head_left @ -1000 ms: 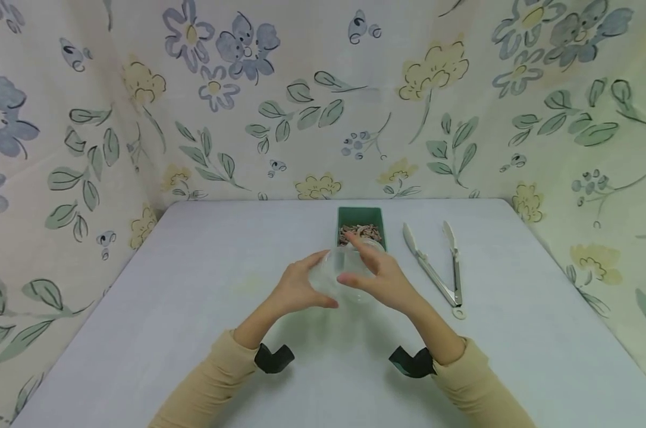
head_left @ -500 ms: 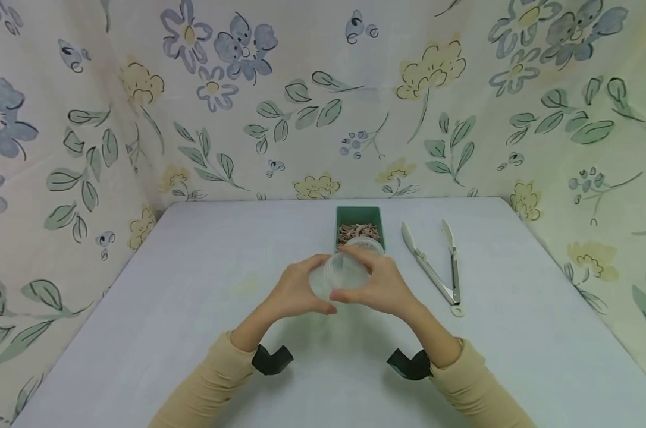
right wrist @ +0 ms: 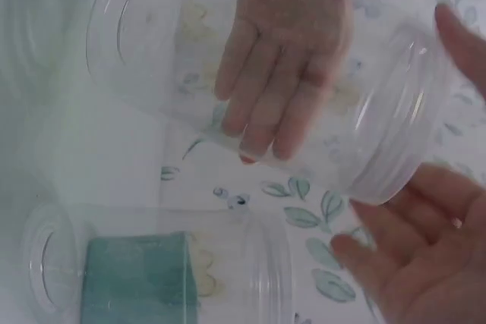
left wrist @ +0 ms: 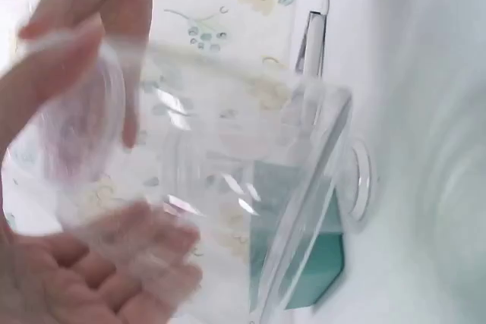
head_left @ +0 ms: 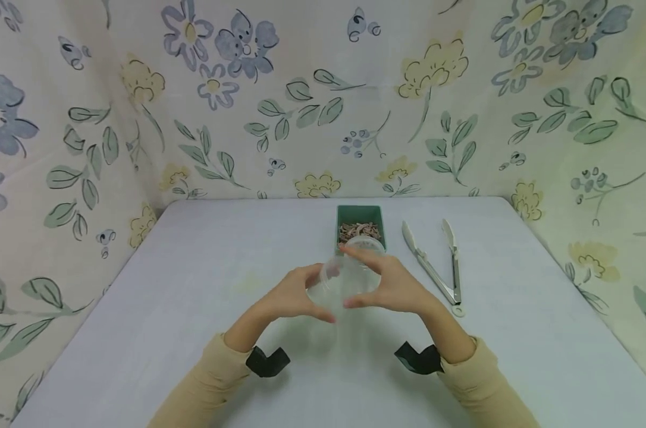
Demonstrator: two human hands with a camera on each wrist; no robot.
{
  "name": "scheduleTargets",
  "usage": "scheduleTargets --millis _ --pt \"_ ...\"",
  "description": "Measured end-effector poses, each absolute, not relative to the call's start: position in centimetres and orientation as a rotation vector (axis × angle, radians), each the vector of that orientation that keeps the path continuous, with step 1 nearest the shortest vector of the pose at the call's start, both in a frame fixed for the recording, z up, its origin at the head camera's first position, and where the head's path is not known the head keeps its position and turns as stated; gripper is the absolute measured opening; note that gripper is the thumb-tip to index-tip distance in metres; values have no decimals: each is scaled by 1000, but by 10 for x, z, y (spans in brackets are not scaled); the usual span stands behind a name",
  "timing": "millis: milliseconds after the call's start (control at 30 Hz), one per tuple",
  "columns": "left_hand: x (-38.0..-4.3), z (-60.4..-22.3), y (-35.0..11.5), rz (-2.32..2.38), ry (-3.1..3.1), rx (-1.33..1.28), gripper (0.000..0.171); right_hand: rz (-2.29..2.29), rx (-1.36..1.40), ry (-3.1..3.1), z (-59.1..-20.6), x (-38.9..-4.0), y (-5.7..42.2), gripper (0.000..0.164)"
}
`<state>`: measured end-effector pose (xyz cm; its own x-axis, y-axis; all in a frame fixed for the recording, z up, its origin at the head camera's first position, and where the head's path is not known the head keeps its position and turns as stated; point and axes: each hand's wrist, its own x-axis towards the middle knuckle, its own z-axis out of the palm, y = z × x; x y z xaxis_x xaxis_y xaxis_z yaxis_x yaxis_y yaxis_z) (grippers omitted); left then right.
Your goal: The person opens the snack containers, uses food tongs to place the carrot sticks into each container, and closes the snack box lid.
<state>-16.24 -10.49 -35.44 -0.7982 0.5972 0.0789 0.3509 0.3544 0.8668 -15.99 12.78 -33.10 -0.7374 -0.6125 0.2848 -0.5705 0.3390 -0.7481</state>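
Note:
A clear plastic jar [head_left: 325, 288] is held by my left hand [head_left: 293, 296], its palm and fingers along one side and the thumb on the other. In the right wrist view the jar's ridged neck [right wrist: 387, 123] points toward my right hand [head_left: 392, 285]. That hand has its thumb and fingers spread around the neck, with a gap showing between thumb and rim. A second clear jar [head_left: 367, 242] stands just beyond, partly hidden by my right hand. Behind it sits a green tray [head_left: 359, 212] with brown shredded pieces [head_left: 357, 232] in it.
Metal tongs [head_left: 442, 285] with pale tips lie spread on the white table [head_left: 184, 327], right of the tray. A flower-patterned curtain [head_left: 301, 160] rises behind the table and on both sides.
My right hand came in to the jar's neck half a second ago and has since spread and shifted slightly right. The left hand and its jar sit slightly lower in the head view.

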Motion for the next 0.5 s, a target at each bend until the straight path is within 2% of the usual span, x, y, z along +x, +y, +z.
scheduleTargets --millis 133,300,400,500 --pt "-154 -351 -99 1340 2713 664 86 -1501 -765 2473 -330 -156 127 82" --pt "-148 -350 -88 1155 2998 568 89 -1582 -521 2454 -333 -152 112 87" --pt "-145 -348 -86 1126 3030 582 90 -1540 -518 2588 -335 -148 103 88" --pt "-145 -346 -90 1190 2950 612 89 -1531 -627 2634 -334 -147 103 83"
